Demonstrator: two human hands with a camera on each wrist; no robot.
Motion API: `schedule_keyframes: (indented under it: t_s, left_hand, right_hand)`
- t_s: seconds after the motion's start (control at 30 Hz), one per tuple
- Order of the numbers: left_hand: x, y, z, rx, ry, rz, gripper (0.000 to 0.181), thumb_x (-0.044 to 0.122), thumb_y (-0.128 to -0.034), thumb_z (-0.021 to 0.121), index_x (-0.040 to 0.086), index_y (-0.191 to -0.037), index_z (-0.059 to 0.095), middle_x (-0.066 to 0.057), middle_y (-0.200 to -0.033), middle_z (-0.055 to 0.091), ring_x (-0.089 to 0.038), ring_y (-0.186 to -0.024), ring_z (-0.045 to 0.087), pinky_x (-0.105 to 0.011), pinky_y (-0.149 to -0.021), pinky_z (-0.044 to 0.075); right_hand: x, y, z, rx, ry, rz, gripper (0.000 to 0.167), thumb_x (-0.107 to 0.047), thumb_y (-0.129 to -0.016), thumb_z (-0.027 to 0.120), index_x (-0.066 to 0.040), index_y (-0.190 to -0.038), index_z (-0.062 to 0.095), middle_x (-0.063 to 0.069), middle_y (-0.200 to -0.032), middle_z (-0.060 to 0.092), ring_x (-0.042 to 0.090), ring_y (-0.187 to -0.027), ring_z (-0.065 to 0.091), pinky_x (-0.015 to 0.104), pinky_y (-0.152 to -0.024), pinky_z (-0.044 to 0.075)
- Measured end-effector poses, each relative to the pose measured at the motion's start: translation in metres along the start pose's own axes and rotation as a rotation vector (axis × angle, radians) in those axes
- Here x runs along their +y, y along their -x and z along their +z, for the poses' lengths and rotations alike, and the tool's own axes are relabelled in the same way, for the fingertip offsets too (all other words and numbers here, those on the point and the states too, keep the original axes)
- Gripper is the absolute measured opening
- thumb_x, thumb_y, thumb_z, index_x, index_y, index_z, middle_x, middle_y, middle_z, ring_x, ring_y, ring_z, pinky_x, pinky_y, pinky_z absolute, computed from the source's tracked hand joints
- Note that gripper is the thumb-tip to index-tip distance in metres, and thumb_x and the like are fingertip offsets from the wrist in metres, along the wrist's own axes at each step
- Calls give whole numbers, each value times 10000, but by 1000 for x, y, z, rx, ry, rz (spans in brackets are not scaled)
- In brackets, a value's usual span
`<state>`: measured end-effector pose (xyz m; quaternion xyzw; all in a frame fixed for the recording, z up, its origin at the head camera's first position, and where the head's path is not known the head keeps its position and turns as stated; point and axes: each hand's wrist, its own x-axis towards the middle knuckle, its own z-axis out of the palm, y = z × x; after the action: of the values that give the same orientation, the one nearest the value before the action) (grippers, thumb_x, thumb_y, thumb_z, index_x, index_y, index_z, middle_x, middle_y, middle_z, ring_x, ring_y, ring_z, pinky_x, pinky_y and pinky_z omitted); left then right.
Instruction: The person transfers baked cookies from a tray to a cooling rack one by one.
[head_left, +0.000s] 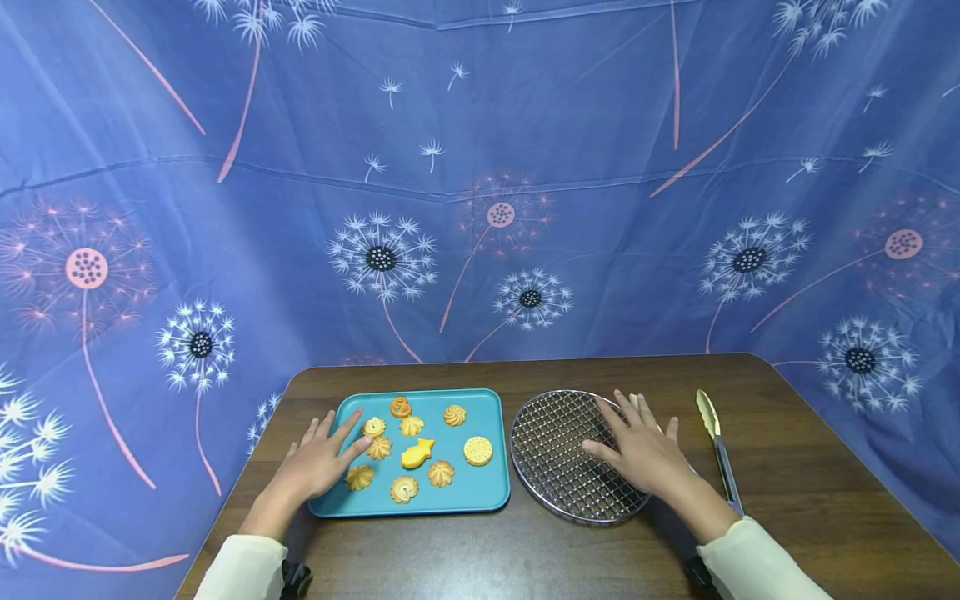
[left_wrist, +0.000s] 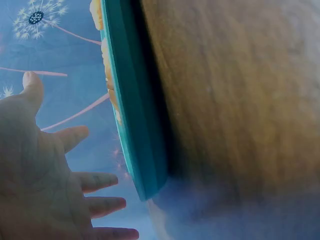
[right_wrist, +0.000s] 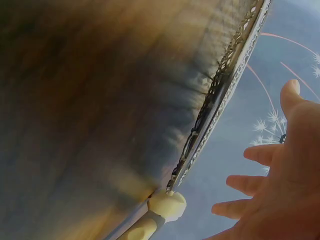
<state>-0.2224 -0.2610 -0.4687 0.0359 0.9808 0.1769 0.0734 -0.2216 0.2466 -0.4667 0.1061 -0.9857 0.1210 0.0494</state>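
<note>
A teal tray (head_left: 474, 493) lies on the table with several cookies on it, among them a fish-shaped one (head_left: 416, 453), a round dotted one (head_left: 477, 451) and a pretzel-shaped one (head_left: 401, 407). My left hand (head_left: 315, 463) is over the tray's left side, fingers spread, holding nothing; the left wrist view shows its palm above the tray's rim (left_wrist: 131, 115). Right of the tray is a round wire cooling rack (head_left: 558, 467). Over the rack's right part my right hand (head_left: 647, 454) spreads its fingers and grips nothing. In the right wrist view it is apart from the rack (right_wrist: 210, 107).
Tongs (head_left: 722, 458) with pale tips lie on the wooden table (head_left: 817, 508), right of my right hand. Another pale tip (head_left: 633, 400) peeks out behind that hand's fingers. A blue dandelion-print cloth (head_left: 615, 275) hangs behind the table's far edge.
</note>
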Motion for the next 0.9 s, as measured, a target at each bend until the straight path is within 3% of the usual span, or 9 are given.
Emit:
schedule_keyframes:
  t_s: [0.47, 0.9]
  left_hand:
    - [-9, 5, 0, -26, 17, -8, 872, 746, -1015, 264, 158, -1658, 224, -346, -1638, 157, -612, -1479, 106, -807, -1081, 164]
    - [-12, 8, 0, -24, 19, -26, 808, 663, -1057, 308, 90, -1627, 307, -346, -1598, 263, -634, -1430, 217, -806, -1023, 261]
  right_hand:
    - [9, 6, -3, -19, -5, 11, 853, -644, -986, 548, -133, -1629, 317, 246, -1666, 200, 572, -1499, 120, 892, -991, 18]
    - [14, 10, -5, -15, -7, 13, 848, -636, -984, 560, -133, -1624, 323, 264, -1657, 211, 597, -1483, 138, 900, -982, 24]
